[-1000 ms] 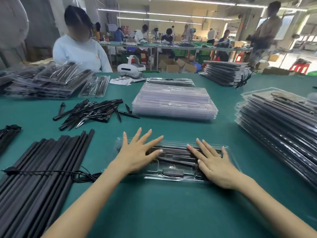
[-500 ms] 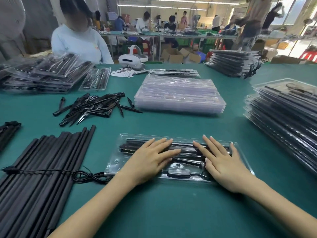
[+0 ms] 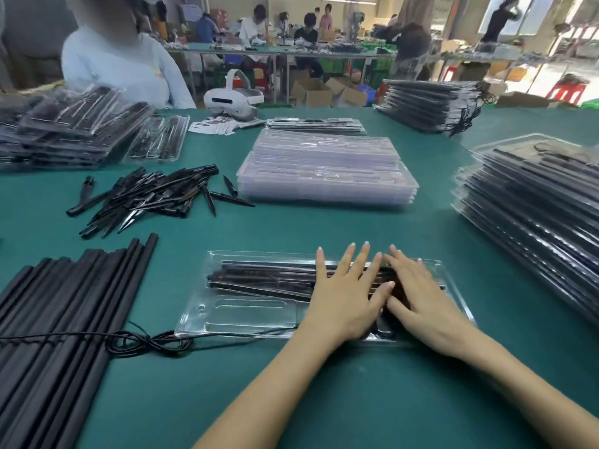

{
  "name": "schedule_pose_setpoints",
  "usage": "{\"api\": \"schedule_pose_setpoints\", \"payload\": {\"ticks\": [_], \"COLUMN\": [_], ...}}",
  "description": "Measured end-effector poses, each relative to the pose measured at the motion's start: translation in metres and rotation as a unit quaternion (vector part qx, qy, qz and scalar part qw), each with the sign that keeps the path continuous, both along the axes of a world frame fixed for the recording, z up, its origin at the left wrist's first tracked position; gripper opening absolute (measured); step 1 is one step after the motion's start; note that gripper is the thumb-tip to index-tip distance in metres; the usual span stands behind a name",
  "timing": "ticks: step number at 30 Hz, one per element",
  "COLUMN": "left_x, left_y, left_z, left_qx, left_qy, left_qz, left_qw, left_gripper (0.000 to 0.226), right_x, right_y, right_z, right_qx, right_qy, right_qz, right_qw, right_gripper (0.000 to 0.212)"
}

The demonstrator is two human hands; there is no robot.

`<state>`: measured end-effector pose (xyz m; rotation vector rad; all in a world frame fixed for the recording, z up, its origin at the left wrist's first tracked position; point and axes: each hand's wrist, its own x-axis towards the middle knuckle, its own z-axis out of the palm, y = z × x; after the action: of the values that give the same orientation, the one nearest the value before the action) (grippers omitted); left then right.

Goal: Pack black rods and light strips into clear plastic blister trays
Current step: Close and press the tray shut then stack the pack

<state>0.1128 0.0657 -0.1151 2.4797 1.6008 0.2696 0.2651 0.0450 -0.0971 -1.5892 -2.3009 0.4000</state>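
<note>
A clear blister tray (image 3: 246, 314) lies on the green table in front of me, with black rods (image 3: 265, 277) lying lengthwise in it. My left hand (image 3: 346, 296) rests flat on the tray's right half, fingers spread. My right hand (image 3: 421, 299) lies flat beside it, touching it, and covers the tray's right end. Neither hand grips anything. A bundle of long black strips (image 3: 64, 319) lies at the left, with a black cable (image 3: 142, 343) across it.
A stack of empty clear trays (image 3: 327, 170) stands behind the tray. Loose black spikes (image 3: 149, 199) lie at the left. Packed trays are piled at the right (image 3: 534, 215), far left (image 3: 64, 128) and back right (image 3: 428, 103). A white headset (image 3: 231, 100) and a seated person are at the far edge.
Both hands have slid to the right along the tray and closed together; the left hand has left the tray's left half, which now shows uncovered. The camera has tilted down and closer.
</note>
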Motion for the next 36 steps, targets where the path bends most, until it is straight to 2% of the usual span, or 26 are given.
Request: {"api": "schedule_pose_setpoints", "payload": {"ticks": [3,6,9,12,13,14,16,18,20,22,23,26,29,32,36], "left_x": [0.001,0.000,-0.002,-0.003,-0.003,-0.003,-0.003,-0.002,-0.001,-0.001,-0.001,-0.002,-0.002,-0.003,-0.003], "left_y": [-0.001,-0.002,-0.001,-0.002,-0.002,-0.001,-0.001,0.000,0.001,0.001,0.000,0.000,0.001,0.002,0.004], "left_z": [0.001,0.002,0.000,-0.002,-0.003,-0.003,-0.004,-0.004,-0.004,-0.003,-0.003,-0.001,-0.002,-0.002,-0.001], "left_qx": [-0.007,-0.005,0.000,0.009,0.011,0.013,0.012,0.008,0.006,0.010,0.013,0.017,0.022,0.018,0.014], "left_qy": [0.008,0.013,0.007,-0.001,-0.002,0.000,0.006,0.012,0.012,0.009,0.008,0.002,-0.001,0.003,0.000], "left_qz": [0.001,0.000,0.000,0.001,0.002,0.004,0.003,0.004,0.009,0.014,0.014,0.012,0.012,0.014,0.015], "left_qw": [1.000,1.000,1.000,1.000,1.000,1.000,1.000,1.000,1.000,1.000,1.000,1.000,1.000,1.000,1.000], "left_gripper": [0.061,0.063,0.063,0.065,0.066,0.068,0.075,0.082,0.084,0.083,0.084,0.083,0.082,0.082,0.080], "right_x": [0.005,0.021,0.052,0.081,0.085,0.086,0.084,0.075,0.064,0.059,0.058,0.061,0.069,0.074,0.070], "right_y": [-0.005,-0.014,-0.030,-0.052,-0.058,-0.064,-0.068,-0.065,-0.059,-0.054,-0.054,-0.048,-0.042,-0.038,-0.032], "right_z": [0.010,0.017,0.019,0.009,0.006,0.004,0.003,0.003,0.007,0.013,0.016,0.028,0.040,0.043,0.037], "right_qx": [0.001,0.066,0.121,0.046,0.008,-0.029,-0.069,-0.082,-0.144,-0.213,-0.231,-0.262,-0.329,-0.354,-0.349], "right_qy": [0.141,0.160,0.109,-0.084,-0.119,-0.108,-0.008,0.130,0.301,0.394,0.410,0.414,0.457,0.491,0.486], "right_qz": [-0.004,-0.044,-0.141,-0.213,-0.220,-0.218,-0.203,-0.214,-0.258,-0.278,-0.284,-0.285,-0.274,-0.267,-0.279], "right_qw": [0.990,0.984,0.977,0.972,0.968,0.970,0.977,0.965,0.907,0.850,0.836,0.824,0.780,0.750,0.751], "right_gripper": [0.055,0.039,0.034,0.036,0.036,0.035,0.030,0.023,0.018,0.021,0.023,0.025,0.026,0.028,0.026]}}
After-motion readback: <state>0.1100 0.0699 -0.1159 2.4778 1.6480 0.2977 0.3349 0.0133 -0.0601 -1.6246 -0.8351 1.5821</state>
